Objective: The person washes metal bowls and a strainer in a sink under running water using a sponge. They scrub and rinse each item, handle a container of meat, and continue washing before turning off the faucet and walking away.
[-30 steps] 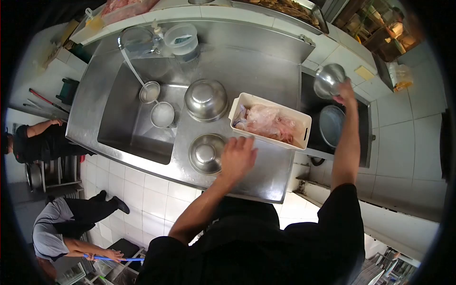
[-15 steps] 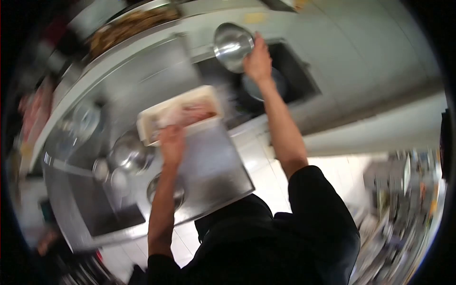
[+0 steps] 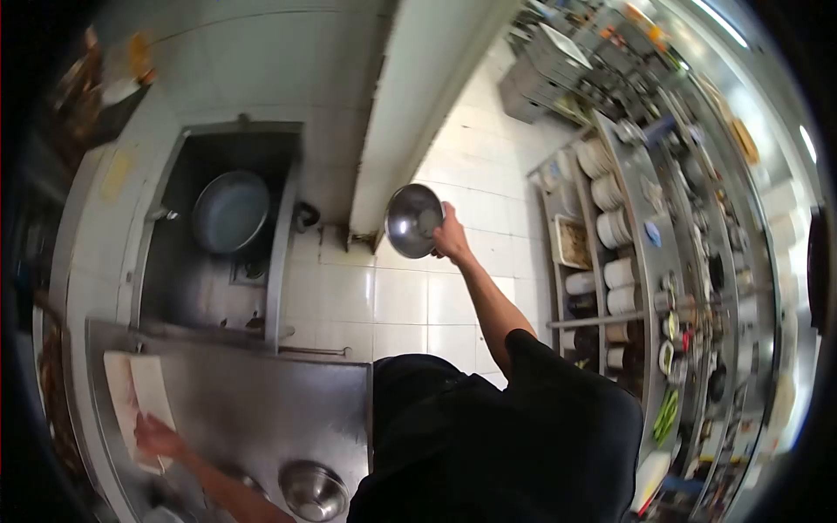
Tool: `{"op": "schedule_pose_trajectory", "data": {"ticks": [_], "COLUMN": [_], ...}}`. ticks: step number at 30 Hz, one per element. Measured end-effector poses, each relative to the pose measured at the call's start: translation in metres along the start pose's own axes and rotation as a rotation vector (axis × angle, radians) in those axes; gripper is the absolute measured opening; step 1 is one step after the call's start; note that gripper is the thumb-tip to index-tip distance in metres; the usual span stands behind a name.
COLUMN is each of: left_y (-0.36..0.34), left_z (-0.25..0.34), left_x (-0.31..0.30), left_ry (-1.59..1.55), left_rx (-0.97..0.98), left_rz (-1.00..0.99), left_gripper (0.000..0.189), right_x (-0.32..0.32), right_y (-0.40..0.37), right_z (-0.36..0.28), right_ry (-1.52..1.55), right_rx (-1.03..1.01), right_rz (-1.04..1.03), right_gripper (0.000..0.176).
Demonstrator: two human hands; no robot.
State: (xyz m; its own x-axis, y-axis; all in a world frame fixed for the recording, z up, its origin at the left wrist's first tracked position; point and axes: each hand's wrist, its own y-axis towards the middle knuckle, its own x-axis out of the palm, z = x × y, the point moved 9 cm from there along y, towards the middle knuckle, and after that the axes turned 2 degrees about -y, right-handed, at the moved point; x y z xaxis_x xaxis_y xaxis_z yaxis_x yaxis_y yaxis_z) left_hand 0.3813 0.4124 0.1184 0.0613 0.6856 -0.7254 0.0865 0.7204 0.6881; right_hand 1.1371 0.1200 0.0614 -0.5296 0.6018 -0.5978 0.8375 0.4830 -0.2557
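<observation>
My right hand [image 3: 448, 234] grips the rim of a shiny metal bowl [image 3: 413, 221], tilted and held above the tiled floor. Its inside shows and no food can be made out in it. At lower left my left hand [image 3: 157, 438], slightly blurred, is closed on the near side of a long white tub [image 3: 153, 379] on the steel counter [image 3: 261, 392]. Pinkish raw meat shows along the tub's inside; the hand covers part of it. Another metal bowl [image 3: 314, 491] stands on the counter near my body, beyond my left forearm.
A deep sink [image 3: 283, 227] at left holds a round basin [image 3: 231, 212]. A pale partition wall [image 3: 392, 113] juts out ahead. Across the tiled floor [image 3: 401, 296], shelving [image 3: 602, 261] carries stacked white containers, with green vegetables [image 3: 666, 415] further right.
My view has swung right, bringing the floor and shelves in. My right hand has carried the metal bowl from above the sink out over the floor. The tub now sits farther back on the counter.
</observation>
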Motion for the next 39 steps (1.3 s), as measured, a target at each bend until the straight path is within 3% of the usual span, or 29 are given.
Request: {"op": "schedule_pose_trajectory", "data": {"ticks": [2, 5, 7, 8, 9, 10, 11, 12, 13, 14, 15, 18, 25, 29, 31, 33, 35, 37, 39], "left_y": [0.012, 0.016, 0.012, 0.004, -0.013, -0.030, -0.056, -0.019, -0.001, 0.010, 0.016, 0.024, 0.032, 0.039, 0.043, 0.029, -0.019, -0.060, -0.104], "left_z": [0.004, -0.007, -0.023, -0.037, -0.069, -0.079, -0.104, -0.063, -0.052, -0.031, -0.022, -0.015, -0.016, 0.011, 0.038, 0.069, 0.069, 0.092, 0.115], "left_x": [-0.003, 0.006, 0.028, 0.041, 0.072, 0.087, 0.102, 0.063, 0.047, 0.026, 0.016, 0.006, -0.004, -0.038, -0.060, -0.080, -0.071, -0.080, -0.096], "left_ry": [0.101, 0.078, -0.032, -0.253, 0.008, 0.207, 0.352, 0.177, -0.185, -0.144, -0.129, -0.035, -0.020, 0.046, -0.132, -0.283, -0.712, -0.972, -1.204], "left_rx": [-0.048, -0.038, 0.194, 0.219, 0.224, 0.298, 0.266, 0.183, 0.109, 0.080, 0.050, -0.215, -0.394, -0.381, -0.319, -0.145, -0.575, -0.692, -0.970], "left_rz": [-0.095, -0.065, 0.089, 0.215, 0.150, 0.298, 0.266, 0.255, 0.149, 0.125, 0.095, -0.099, -0.166, -0.072, -0.086, -0.046, -0.228, -0.375, -0.552], "left_gripper": [0.026, 0.028, 0.029, 0.030, 0.033, 0.034, 0.034, 0.034, 0.031, 0.026, 0.025, 0.024, 0.026, 0.028, 0.028, 0.027, 0.025, 0.028, 0.039], "right_x": [-0.005, -0.008, -0.007, -0.003, 0.001, 0.012, 0.016, 0.021, 0.031, 0.032, 0.044, 0.058, 0.073, 0.077, 0.086, 0.119, 0.151, 0.192, 0.231], "right_y": [-0.010, -0.016, -0.014, -0.002, 0.010, 0.034, 0.010, 0.001, 0.017, 0.004, -0.008, -0.018, -0.036, -0.050, -0.070, -0.093, -0.127, -0.174, -0.212], "right_z": [0.025, 0.042, 0.051, 0.064, 0.075, 0.099, 0.075, 0.060, 0.068, 0.040, 0.026, 0.008, -0.032, -0.061, -0.091, -0.116, -0.149, -0.184, -0.200], "right_ry": [0.055, 0.032, 0.002, -0.111, -0.268, -0.486, -0.019, 0.013, 0.105, 0.240, 0.136, 0.076, 0.168, 0.158, 0.147, 0.016, -0.010, 0.063, 0.042], "right_rx": [0.069, 0.082, 0.087, 0.014, -0.130, -0.538, -0.004, 0.017, -0.172, -0.334, -0.184, -0.197, -0.275, -0.329, -0.279, -0.378, -0.526, -0.683, -0.807], "right_rz": [-0.012, -0.058, -0.088, -0.078, -0.038, 0.119, -0.193, -0.206, -0.259, -0.210, -0.339, -0.375, -0.473, -0.506, -0.526, -0.741, -0.823, -1.091, -1.247], "right_gripper": [0.066, 0.066, 0.067, 0.067, 0.068, 0.067, 0.064, 0.060, 0.052, 0.043, 0.039, 0.040, 0.048, 0.053, 0.053, 0.053, 0.050, 0.051, 0.049]}}
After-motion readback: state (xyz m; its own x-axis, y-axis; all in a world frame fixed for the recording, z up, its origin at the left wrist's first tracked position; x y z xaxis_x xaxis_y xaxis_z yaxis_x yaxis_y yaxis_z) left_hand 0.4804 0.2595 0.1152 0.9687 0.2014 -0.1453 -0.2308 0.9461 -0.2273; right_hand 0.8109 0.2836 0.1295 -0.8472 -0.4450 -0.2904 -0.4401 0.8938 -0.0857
